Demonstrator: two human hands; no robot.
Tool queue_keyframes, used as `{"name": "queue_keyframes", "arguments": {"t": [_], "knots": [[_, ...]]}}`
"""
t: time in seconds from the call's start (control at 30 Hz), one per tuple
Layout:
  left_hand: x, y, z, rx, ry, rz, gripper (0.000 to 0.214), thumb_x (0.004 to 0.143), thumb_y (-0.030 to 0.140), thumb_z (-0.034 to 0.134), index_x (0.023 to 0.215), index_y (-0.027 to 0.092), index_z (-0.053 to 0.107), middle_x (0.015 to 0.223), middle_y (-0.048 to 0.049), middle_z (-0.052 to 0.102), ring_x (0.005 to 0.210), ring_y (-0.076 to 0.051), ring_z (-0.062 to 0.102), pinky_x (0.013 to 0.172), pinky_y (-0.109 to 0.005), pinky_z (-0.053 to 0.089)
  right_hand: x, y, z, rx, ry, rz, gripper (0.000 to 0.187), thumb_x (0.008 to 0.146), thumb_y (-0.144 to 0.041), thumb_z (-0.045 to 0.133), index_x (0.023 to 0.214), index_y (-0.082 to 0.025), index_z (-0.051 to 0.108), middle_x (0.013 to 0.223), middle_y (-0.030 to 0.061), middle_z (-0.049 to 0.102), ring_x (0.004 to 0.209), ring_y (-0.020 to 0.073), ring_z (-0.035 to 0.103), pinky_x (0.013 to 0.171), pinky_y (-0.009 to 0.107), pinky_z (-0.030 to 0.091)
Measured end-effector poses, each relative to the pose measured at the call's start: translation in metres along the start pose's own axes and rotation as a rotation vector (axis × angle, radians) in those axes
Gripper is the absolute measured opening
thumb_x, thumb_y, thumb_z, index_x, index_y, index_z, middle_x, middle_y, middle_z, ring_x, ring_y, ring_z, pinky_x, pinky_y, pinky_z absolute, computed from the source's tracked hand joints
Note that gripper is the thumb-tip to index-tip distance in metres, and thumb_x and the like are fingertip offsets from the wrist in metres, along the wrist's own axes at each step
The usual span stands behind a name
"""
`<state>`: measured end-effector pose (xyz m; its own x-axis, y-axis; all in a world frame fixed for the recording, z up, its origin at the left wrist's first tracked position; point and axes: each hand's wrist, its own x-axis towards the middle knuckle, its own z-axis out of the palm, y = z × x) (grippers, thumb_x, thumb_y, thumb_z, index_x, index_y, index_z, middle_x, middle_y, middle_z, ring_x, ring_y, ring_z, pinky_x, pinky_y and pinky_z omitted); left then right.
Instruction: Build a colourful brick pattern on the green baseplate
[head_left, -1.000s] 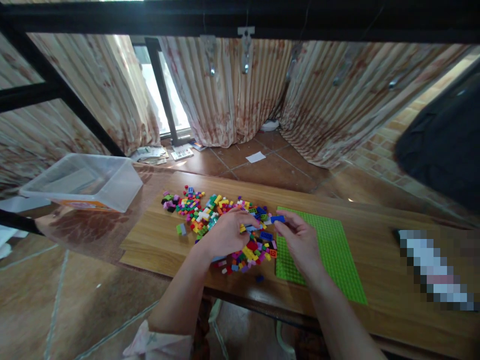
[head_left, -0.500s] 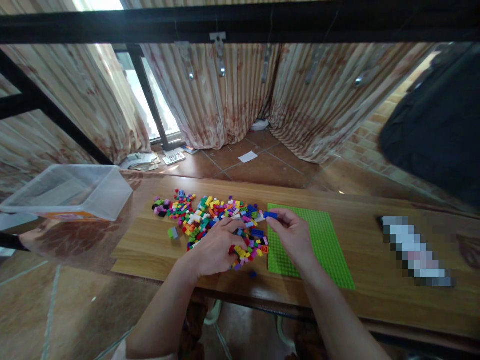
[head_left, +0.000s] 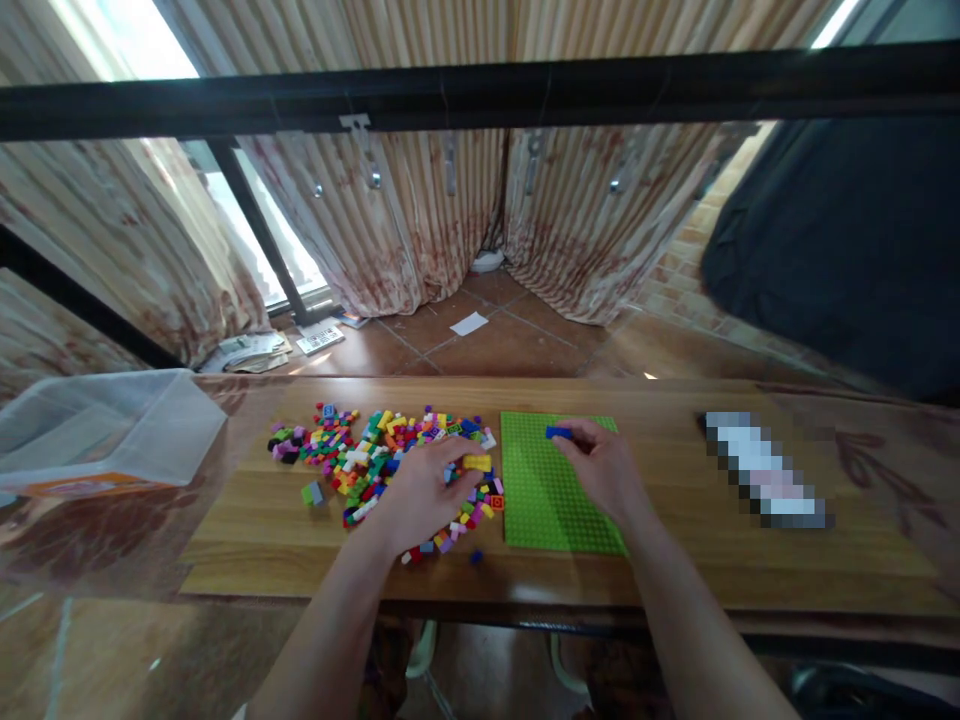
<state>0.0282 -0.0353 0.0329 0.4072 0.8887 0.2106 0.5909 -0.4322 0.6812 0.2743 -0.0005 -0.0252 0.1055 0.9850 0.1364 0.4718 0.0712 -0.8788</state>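
A pile of small coloured bricks (head_left: 375, 455) lies on a wooden board on the table. To its right lies a green studded baseplate (head_left: 540, 490). My left hand (head_left: 424, 490) rests on the right part of the pile and pinches a yellow brick (head_left: 477, 462) at its fingertips. My right hand (head_left: 604, 470) hovers over the far part of the baseplate, fingers pinched on a blue brick (head_left: 559, 433).
A clear plastic tub (head_left: 105, 430) stands at the table's left end. A blurred-out object (head_left: 765, 480) lies on the right of the table. A black metal bar (head_left: 480, 95) crosses overhead. Curtains, a tiled floor and papers (head_left: 251, 350) lie beyond the table.
My right hand moved the blue brick from beside the pile to above the baseplate. My left hand picked a yellow brick out of the pile. The camera tilted up and to the right.
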Motion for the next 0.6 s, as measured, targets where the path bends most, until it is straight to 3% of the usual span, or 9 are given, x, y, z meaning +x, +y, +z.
{"name": "queue_keyframes", "arguments": {"t": [0.17,0.33,0.43,0.6], "knots": [[0.037,0.015,0.057,0.083,0.027,-0.007,0.017,0.083,0.019,0.055,0.098,0.020,0.065,0.095,-0.0032,0.068,0.090,-0.017,0.062,0.085,-0.030,0.048,-0.003,0.017,-0.026,-0.254,-0.033,-0.010,0.022,0.076,-0.032,0.060,0.092,-0.021,0.070,0.087,0.0041,0.070,0.076,0.0181,0.062,0.074,0.034,0.048],[0.053,0.013,0.102,0.175,0.075,-0.026,0.020,0.082,0.014,0.055,0.099,0.019,0.065,0.097,-0.0047,0.066,0.093,-0.018,0.061,0.088,-0.032,0.048,-0.007,0.026,-0.041,-0.433,-0.103,-0.037,0.021,0.076,-0.024,0.060,0.093,-0.020,0.071,0.091,0.0064,0.067,0.081,0.0197,0.061,0.078,0.035,0.047],[0.055,0.009,0.115,0.215,0.052,-0.038,0.021,0.082,0.013,0.055,0.099,0.018,0.065,0.097,-0.0053,0.065,0.092,-0.019,0.060,0.087,-0.032,0.049,-0.008,0.029,-0.045,-0.487,-0.102,-0.046,0.024,0.076,-0.023,0.060,0.097,-0.020,0.070,0.093,0.0075,0.065,0.081,0.0199,0.060,0.079,0.036,0.047],[0.054,0.010,0.119,0.263,0.052,-0.035,0.019,0.082,0.014,0.056,0.099,0.018,0.064,0.097,-0.0052,0.063,0.091,-0.019,0.059,0.086,-0.033,0.049,-0.011,0.028,-0.045,-0.534,-0.129,-0.065,0.023,0.078,-0.020,0.059,0.099,-0.019,0.070,0.099,0.0083,0.063,0.088,0.0202,0.059,0.085,0.035,0.045]]}}
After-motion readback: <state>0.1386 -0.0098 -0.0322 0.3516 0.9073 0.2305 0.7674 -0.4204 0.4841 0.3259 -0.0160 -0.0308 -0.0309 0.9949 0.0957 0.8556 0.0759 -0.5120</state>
